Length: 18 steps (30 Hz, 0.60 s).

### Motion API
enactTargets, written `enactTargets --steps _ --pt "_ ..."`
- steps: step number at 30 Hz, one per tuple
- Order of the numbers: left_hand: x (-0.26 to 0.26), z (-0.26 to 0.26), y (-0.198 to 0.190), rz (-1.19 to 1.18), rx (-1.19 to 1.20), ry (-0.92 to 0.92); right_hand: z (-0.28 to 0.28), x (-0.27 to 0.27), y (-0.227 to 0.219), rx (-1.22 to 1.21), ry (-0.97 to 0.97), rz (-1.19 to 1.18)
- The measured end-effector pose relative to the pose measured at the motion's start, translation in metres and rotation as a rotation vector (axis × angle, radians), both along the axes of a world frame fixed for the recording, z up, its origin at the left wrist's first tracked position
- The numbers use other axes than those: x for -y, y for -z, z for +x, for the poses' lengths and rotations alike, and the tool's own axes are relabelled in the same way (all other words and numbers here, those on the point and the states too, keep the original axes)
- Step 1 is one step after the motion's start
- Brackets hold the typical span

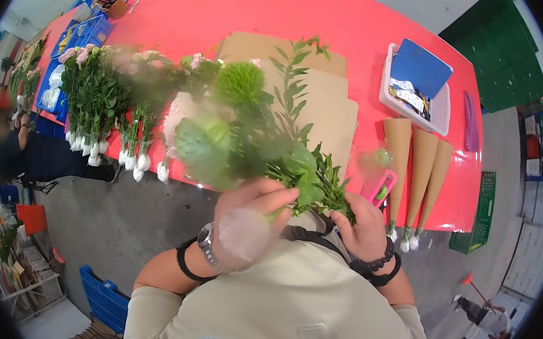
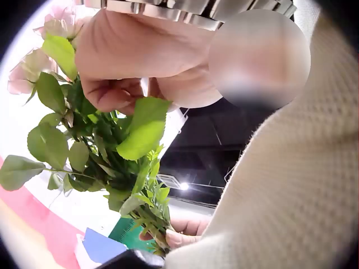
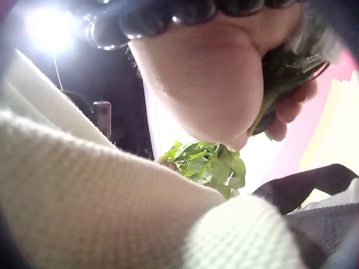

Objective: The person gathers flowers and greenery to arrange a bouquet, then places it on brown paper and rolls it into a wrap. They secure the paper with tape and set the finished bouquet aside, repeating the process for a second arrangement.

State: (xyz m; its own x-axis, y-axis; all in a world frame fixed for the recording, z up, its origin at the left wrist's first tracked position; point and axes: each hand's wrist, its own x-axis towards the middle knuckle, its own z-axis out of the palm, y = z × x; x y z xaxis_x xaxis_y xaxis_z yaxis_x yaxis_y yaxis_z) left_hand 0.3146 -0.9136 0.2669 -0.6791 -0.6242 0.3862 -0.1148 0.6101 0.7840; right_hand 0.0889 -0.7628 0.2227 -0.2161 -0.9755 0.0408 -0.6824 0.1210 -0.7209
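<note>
A bouquet with a round green bloom (image 1: 241,83), pale pink roses (image 2: 29,70) and leafy sprigs (image 1: 291,97) is held in front of the body. My right hand (image 1: 365,226) grips its gathered stems (image 1: 333,193) low down, with the fingers wrapped round them in the right wrist view. My left hand (image 1: 250,218), wearing a metal watch (image 1: 208,246), is at the bouquet's near side, its curled fingers pinching among the leaves. A broad green leaf (image 2: 145,129) hangs just below those fingers. Part of the bouquet is blurred in the head view.
Bunches of flowers (image 1: 100,87) with white-wrapped ends lie along the red table (image 1: 174,13). Brown paper sheets (image 1: 333,99) are beyond the bouquet. To the right lie paper-wrapped cones (image 1: 423,163) and a white bin (image 1: 438,119). Another person (image 1: 31,152) is at the far left.
</note>
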Motion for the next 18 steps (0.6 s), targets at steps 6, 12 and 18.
enactTargets --steps 6,12,18 --pt "-0.007 -0.007 -0.012 -0.305 0.101 0.092 -0.001 -0.003 0.006 0.051 -0.026 0.014" --pt "-0.021 -0.018 -0.002 -0.489 0.131 0.081 0.001 -0.004 0.004 0.204 -0.037 0.096" --pt "-0.029 -0.03 0.009 -0.597 0.116 0.078 0.001 -0.003 0.0 0.287 -0.07 0.107"
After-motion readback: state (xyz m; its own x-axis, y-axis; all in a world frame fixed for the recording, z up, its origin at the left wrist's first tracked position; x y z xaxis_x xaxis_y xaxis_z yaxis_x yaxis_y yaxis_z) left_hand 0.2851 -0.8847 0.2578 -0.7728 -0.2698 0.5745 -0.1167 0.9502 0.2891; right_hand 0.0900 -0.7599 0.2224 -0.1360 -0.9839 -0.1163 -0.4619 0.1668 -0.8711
